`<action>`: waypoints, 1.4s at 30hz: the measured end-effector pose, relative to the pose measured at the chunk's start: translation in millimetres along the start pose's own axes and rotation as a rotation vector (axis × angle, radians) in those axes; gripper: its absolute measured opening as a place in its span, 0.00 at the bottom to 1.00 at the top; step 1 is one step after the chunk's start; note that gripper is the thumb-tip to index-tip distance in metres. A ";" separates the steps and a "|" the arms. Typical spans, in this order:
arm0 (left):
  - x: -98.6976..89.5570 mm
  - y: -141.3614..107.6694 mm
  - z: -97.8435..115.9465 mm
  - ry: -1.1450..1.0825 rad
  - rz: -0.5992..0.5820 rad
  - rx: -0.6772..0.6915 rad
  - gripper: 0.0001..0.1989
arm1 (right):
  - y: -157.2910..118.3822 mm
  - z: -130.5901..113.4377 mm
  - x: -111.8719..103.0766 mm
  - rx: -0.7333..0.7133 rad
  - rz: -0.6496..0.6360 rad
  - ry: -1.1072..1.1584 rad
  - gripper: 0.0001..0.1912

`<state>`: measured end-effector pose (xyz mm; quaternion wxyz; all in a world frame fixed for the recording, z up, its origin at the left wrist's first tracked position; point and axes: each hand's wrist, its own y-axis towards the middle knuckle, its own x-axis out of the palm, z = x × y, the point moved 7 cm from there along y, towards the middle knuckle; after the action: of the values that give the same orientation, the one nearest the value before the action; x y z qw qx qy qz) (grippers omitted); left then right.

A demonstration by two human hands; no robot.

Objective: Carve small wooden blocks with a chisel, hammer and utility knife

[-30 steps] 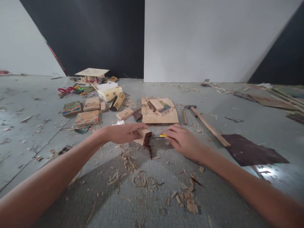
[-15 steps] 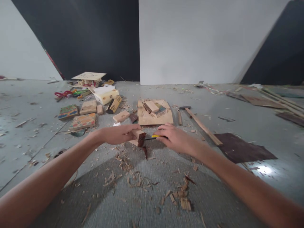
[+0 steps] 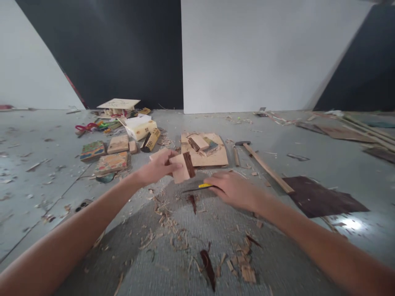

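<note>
My left hand grips a pale wooden block with a dark brown strip along its right end, tilted and raised off the floor. To the right of it, my right hand is closed around a yellow-handled utility knife. The knife's dark blade points left, apart from the block. Beneath the hands lies a dark brown scrap on the grey floor, and a longer dark sliver rests closer to me. Curled wood shavings are scattered around them.
Ahead, a plywood sheet carries another wooden block. A hammer lies to the right beside a dark brown sheet. Painted wooden blocks and a yellow-and-black 2000-marked packet sit at the left. Walls stand behind.
My left hand has lifted and turned the block, showing its broad face. The knife blade has come away from it. A long dark sliver now lies on the near floor.
</note>
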<state>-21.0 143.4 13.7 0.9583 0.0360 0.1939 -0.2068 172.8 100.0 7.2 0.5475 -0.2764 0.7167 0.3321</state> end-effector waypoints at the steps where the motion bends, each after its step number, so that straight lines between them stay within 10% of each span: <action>1: -1.2 1.0 -2.0 -0.176 0.031 -0.020 0.15 | -1.5 3.3 -4.8 0.022 0.046 0.032 0.15; 6: 1.8 0.8 -6.4 -0.784 0.127 -0.107 0.12 | -6.9 18.8 -35.2 0.202 0.319 0.336 0.16; 11: 16.0 -8.1 3.8 -0.968 0.190 -0.218 0.07 | -5.1 -0.4 -39.5 0.250 0.264 0.386 0.16; 26: 32.3 -18.8 21.9 -1.003 0.199 -0.235 0.02 | -5.4 -6.0 -30.3 0.201 0.218 0.209 0.18; 36: 59.3 -30.5 20.9 -0.874 0.082 -0.432 0.20 | -6.3 -13.1 -34.8 0.130 0.271 -0.047 0.24; 42: 72.2 -35.6 21.4 -0.848 -0.018 -0.374 0.19 | -11.3 43.9 -42.9 0.420 0.310 -0.059 0.25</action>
<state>32.7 80.2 5.9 0.9412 -0.2271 -0.1807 -0.1729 218.4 128.5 38.8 0.5560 -0.0339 0.7874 0.2639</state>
